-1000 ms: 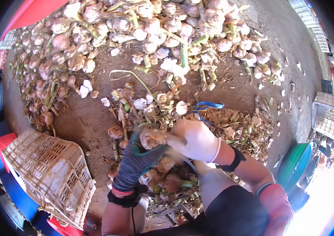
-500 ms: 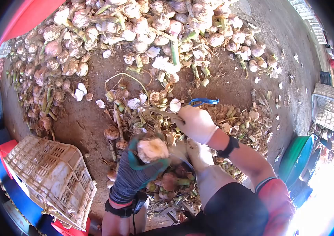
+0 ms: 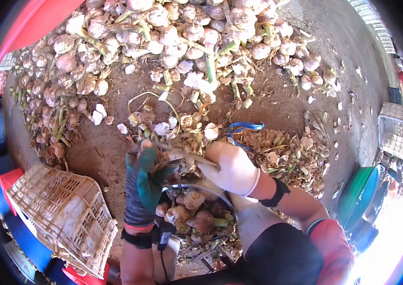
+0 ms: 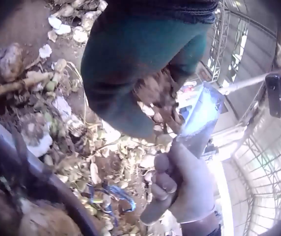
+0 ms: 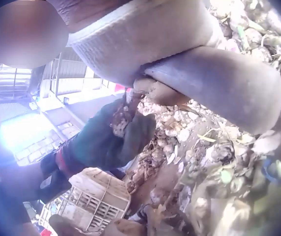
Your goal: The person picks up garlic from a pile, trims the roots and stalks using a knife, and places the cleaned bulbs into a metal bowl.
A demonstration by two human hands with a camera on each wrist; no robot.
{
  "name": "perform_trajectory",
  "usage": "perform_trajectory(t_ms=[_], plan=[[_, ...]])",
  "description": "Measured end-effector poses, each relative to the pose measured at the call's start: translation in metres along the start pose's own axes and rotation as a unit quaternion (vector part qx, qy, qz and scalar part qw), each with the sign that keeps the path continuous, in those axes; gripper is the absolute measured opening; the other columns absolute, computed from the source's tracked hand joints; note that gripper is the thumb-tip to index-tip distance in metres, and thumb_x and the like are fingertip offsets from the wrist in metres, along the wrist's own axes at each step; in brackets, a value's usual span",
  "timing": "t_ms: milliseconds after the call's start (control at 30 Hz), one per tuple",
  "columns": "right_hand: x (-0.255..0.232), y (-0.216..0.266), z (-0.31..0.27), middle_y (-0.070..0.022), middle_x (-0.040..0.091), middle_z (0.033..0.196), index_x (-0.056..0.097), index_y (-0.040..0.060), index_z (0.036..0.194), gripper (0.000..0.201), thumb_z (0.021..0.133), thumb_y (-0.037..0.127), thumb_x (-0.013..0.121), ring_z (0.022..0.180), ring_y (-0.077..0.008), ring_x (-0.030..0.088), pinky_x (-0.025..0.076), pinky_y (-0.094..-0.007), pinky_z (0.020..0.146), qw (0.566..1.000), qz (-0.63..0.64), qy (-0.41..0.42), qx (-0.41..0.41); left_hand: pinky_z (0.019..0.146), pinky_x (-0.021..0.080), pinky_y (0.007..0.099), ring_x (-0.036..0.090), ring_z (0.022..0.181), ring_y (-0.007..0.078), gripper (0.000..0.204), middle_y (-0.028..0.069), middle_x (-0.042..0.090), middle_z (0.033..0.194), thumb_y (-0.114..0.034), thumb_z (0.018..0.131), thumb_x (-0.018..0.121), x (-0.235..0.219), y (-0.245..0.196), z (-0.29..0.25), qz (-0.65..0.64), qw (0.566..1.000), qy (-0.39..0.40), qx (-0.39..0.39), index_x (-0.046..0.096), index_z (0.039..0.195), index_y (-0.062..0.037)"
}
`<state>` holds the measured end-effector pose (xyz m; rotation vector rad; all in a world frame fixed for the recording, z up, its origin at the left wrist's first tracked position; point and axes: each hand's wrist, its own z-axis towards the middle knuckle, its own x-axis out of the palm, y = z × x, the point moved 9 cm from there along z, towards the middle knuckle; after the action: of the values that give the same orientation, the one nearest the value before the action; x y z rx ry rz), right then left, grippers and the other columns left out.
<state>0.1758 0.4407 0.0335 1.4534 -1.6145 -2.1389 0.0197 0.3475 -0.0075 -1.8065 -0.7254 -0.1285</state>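
Observation:
My left hand (image 3: 145, 164), in a green and grey glove, is curled round a dirty bulb with brown roots (image 4: 161, 101); the glove mostly hides it in the head view. My right hand (image 3: 225, 166), in a white glove, grips a knife (image 3: 182, 153) whose blade (image 4: 201, 113) lies right against the bulb. In the left wrist view the white glove (image 4: 184, 189) is wrapped round the handle. The right wrist view is filled by the white glove (image 5: 145, 34), with the green glove (image 5: 113, 140) beyond it. Both hands hover over a heap of trimmings (image 3: 182, 130).
A dark basin (image 3: 220, 192) of trimmed bulbs (image 3: 194, 199) sits between my knees. A large pile of untrimmed bulbs (image 3: 178, 33) spreads across the far ground. A cream plastic basket (image 3: 59, 213) lies at left. A blue band (image 3: 244, 127), green tub (image 3: 356, 194) and white crate (image 3: 393, 133) lie to the right.
My left hand has turned over and moved up and left with the bulb, which faced the camera before. The right hand has brought the knife blade across to it.

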Motion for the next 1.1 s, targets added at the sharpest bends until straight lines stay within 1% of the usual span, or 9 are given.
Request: perform_trajectory(t_ms=[167,400,500,600,800,900,933,1000,1100], plan=[[-0.009,-0.012,0.010,-0.0186,0.051,0.064,0.056,0.0016,0.068,0.019,0.076,0.017,0.063,0.062,-0.0383,0.053,0.042,-0.0445,0.055,0.996,0.069,-0.013,0.050,0.066,0.050,0.0232,0.059,0.073,0.0101,0.045,0.0071,0.061,0.101,-0.015,0.080,0.071,0.030,0.003,-0.025,0.153,0.944,0.035,-0.290,0.050,0.118,-0.0036],[0.015,-0.012,0.003,-0.0185,0.060,0.074,0.061,0.0030,0.076,0.025,0.081,0.027,0.057,0.068,-0.0381,0.059,0.049,-0.0452,0.065,0.991,0.001,0.116,0.059,0.059,0.044,0.0172,0.053,0.065,0.0050,0.032,0.0037,0.061,0.093,-0.012,0.079,0.072,0.025,-0.001,-0.029,0.095,0.978,-0.077,-0.170,0.055,0.106,-0.0052],[0.031,-0.059,-0.012,-0.0208,0.062,0.078,0.063,0.0017,0.080,0.031,0.083,0.031,0.052,0.073,-0.0386,0.062,0.050,-0.0462,0.071,0.965,-0.024,0.206,0.159,0.076,0.050,0.0293,0.060,0.079,0.0192,0.034,0.0099,0.062,0.098,-0.018,0.076,0.075,0.064,-0.035,-0.033,0.444,0.876,0.167,-0.092,0.060,0.104,-0.0057],[0.006,-0.064,-0.005,-0.0156,0.059,0.064,0.063,0.0010,0.084,0.021,0.082,0.021,0.059,0.057,-0.0250,0.060,0.047,-0.0369,0.057,0.980,0.050,0.079,0.178,0.091,0.045,0.0350,0.059,0.096,0.0266,0.044,0.0122,0.061,0.105,-0.021,0.074,0.078,0.087,-0.012,-0.084,0.347,0.835,0.403,-0.144,0.060,0.111,-0.0062],[0.015,-0.047,0.005,-0.0172,0.057,0.063,0.060,-0.0005,0.077,0.022,0.082,0.021,0.059,0.058,-0.0282,0.058,0.046,-0.0378,0.057,0.973,0.108,0.083,0.187,0.074,0.050,0.0358,0.062,0.081,0.0256,0.050,0.0134,0.064,0.093,-0.018,0.072,0.077,-0.075,-0.030,-0.015,0.647,0.735,-0.090,-0.180,0.054,0.115,-0.0057],[0.021,-0.044,0.001,-0.0200,0.057,0.066,0.059,0.0005,0.074,0.026,0.082,0.025,0.058,0.063,-0.0369,0.059,0.047,-0.0416,0.059,0.976,0.104,0.090,0.170,0.073,0.050,0.0342,0.061,0.081,0.0206,0.050,0.0107,0.063,0.090,-0.015,0.071,0.078,-0.120,-0.002,0.004,0.752,0.647,-0.097,-0.082,0.052,0.113,-0.0044],[0.022,-0.042,0.001,-0.0200,0.057,0.067,0.060,0.0011,0.074,0.026,0.082,0.026,0.058,0.065,-0.0375,0.059,0.047,-0.0423,0.061,0.977,0.107,0.088,0.161,0.073,0.050,0.0342,0.061,0.081,0.0206,0.050,0.0107,0.063,0.090,-0.015,0.071,0.078,-0.132,0.011,0.008,0.753,0.646,-0.096,-0.081,0.052,0.113,-0.0044],[0.022,-0.042,0.000,-0.0195,0.058,0.068,0.060,0.0017,0.074,0.026,0.082,0.027,0.058,0.066,-0.0373,0.059,0.047,-0.0428,0.061,0.979,0.098,0.090,0.156,0.069,0.052,0.0303,0.061,0.081,0.0153,0.054,0.0068,0.062,0.092,-0.011,0.075,0.075,-0.151,0.043,0.011,0.484,0.847,-0.133,-0.176,0.046,0.120,-0.0003],[0.022,-0.036,0.000,-0.0183,0.059,0.070,0.060,0.0027,0.073,0.027,0.082,0.028,0.057,0.068,-0.0370,0.060,0.048,-0.0432,0.063,0.983,0.054,0.103,0.141,0.076,0.051,0.0315,0.059,0.091,0.0160,0.060,0.0096,0.061,0.098,-0.011,0.070,0.079,-0.141,0.042,0.013,0.380,0.901,-0.127,-0.167,0.046,0.120,-0.0055]])
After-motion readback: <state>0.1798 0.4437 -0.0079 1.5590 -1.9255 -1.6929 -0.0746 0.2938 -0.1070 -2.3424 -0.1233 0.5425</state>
